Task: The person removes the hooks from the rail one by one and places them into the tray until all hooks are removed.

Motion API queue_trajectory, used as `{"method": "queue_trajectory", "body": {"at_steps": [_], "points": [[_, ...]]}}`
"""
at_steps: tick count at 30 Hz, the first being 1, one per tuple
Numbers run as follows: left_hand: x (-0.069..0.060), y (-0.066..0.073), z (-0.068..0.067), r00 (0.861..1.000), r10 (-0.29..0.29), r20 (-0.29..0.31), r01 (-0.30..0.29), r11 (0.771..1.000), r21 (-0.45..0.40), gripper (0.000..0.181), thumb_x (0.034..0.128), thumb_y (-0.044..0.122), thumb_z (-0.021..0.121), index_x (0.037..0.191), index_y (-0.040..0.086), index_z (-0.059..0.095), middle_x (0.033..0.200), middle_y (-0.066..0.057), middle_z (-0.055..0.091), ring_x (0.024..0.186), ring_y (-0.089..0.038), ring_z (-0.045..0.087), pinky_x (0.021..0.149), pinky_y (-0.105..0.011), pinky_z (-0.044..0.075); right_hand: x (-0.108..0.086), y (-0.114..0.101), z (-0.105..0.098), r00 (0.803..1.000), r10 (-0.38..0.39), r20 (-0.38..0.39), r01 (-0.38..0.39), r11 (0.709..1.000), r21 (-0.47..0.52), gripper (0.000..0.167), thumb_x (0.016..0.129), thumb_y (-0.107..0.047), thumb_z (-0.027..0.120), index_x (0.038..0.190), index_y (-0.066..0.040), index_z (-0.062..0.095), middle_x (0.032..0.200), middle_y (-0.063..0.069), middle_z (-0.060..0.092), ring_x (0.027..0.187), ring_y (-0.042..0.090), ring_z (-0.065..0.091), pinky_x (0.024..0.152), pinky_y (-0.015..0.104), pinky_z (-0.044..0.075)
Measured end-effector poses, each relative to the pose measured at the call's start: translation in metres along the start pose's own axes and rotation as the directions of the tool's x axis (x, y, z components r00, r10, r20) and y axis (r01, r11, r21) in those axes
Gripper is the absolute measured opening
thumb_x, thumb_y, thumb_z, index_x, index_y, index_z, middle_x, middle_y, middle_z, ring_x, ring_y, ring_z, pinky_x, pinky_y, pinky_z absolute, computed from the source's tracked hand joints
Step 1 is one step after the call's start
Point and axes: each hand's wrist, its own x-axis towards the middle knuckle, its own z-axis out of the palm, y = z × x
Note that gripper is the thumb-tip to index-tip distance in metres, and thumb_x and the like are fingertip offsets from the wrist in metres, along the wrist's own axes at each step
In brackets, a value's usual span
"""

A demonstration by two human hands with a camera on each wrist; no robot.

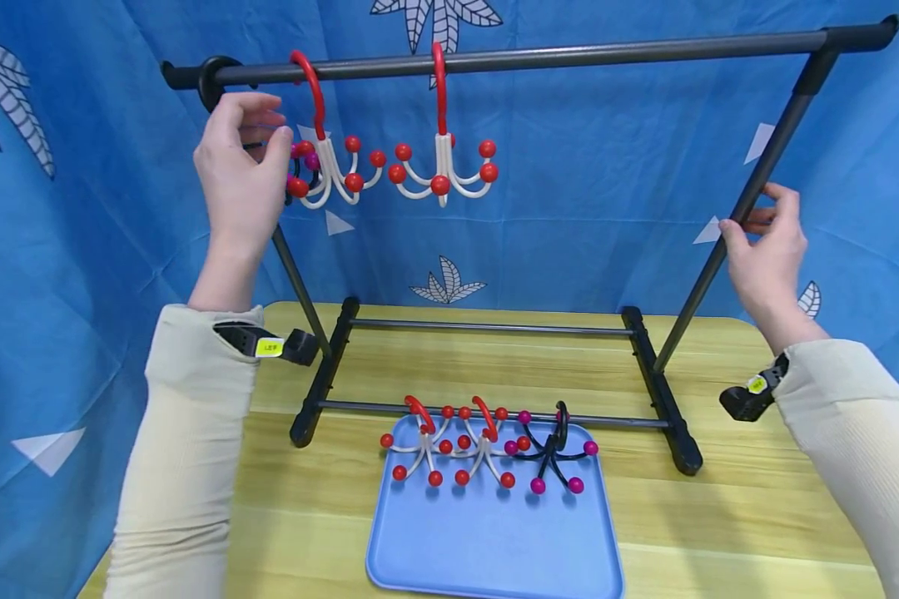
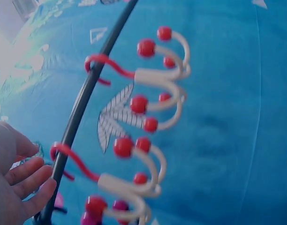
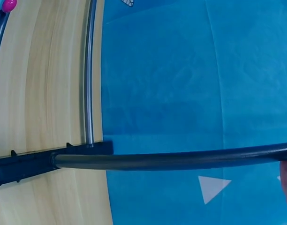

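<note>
My left hand is raised beside the left end of the black rack's top bar. Its fingers are spread from the thumb, and nothing shows between them. Just behind it, a black hook loops over the bar; its magenta-balled prongs are partly hidden. To the right hang two white multi-prong hangers with red hooks and red balls, a nearer hanger and a farther hanger. My right hand holds the rack's right upright post between thumb and fingers.
A blue tray on the wooden table holds two white-and-red hangers and a black hanger with magenta balls. The rack's feet and lower rails stand behind it. A blue patterned cloth surrounds the table.
</note>
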Motion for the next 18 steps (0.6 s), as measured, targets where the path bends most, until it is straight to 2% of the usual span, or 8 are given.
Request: {"method": "queue_trajectory", "body": {"at_steps": [5,9,13,18], "points": [[-0.001,0.010,0.021,0.998,-0.007,0.058,0.016,0.989,-0.145,0.030,0.0880,0.021,0.059,0.116,0.013,0.057,0.112,-0.004,0.060,0.098,-0.012,0.056,0.085,-0.022,0.045,0.004,0.001,-0.002,1.000,0.012,0.016,-0.011,1.000,-0.008,0.049,0.091,-0.032,0.049,0.135,-0.032,0.026,0.094,-0.024,0.036,0.104,0.007,0.047,0.088,0.027,0.045],[-0.003,0.016,0.041,0.995,-0.001,0.104,0.023,0.978,-0.207,0.030,0.0875,0.022,0.060,0.116,0.012,0.058,0.111,-0.005,0.061,0.096,-0.012,0.057,0.085,-0.022,0.045,0.005,0.001,-0.001,1.000,0.006,0.026,-0.005,1.000,-0.031,0.050,0.091,-0.033,0.048,0.135,-0.031,0.025,0.092,-0.024,0.036,0.101,0.006,0.047,0.088,0.028,0.045],[-0.004,0.027,0.060,0.987,0.024,0.159,0.012,0.976,-0.218,0.032,0.0868,0.024,0.061,0.117,0.012,0.059,0.112,-0.004,0.062,0.098,-0.011,0.057,0.086,-0.022,0.045,0.005,0.001,0.000,1.000,0.002,0.026,0.000,0.999,-0.045,0.049,0.091,-0.033,0.048,0.135,-0.031,0.026,0.090,-0.024,0.035,0.099,0.006,0.047,0.087,0.028,0.045],[-0.002,0.037,0.080,0.975,0.020,0.222,0.026,0.979,-0.201,0.037,0.0861,0.027,0.062,0.119,0.012,0.057,0.117,-0.002,0.060,0.103,-0.009,0.056,0.087,-0.020,0.045,0.007,0.002,0.001,1.000,-0.005,0.018,0.006,0.999,-0.053,0.048,0.092,-0.033,0.048,0.135,-0.031,0.026,0.089,-0.024,0.034,0.099,0.007,0.047,0.086,0.028,0.045]]}}
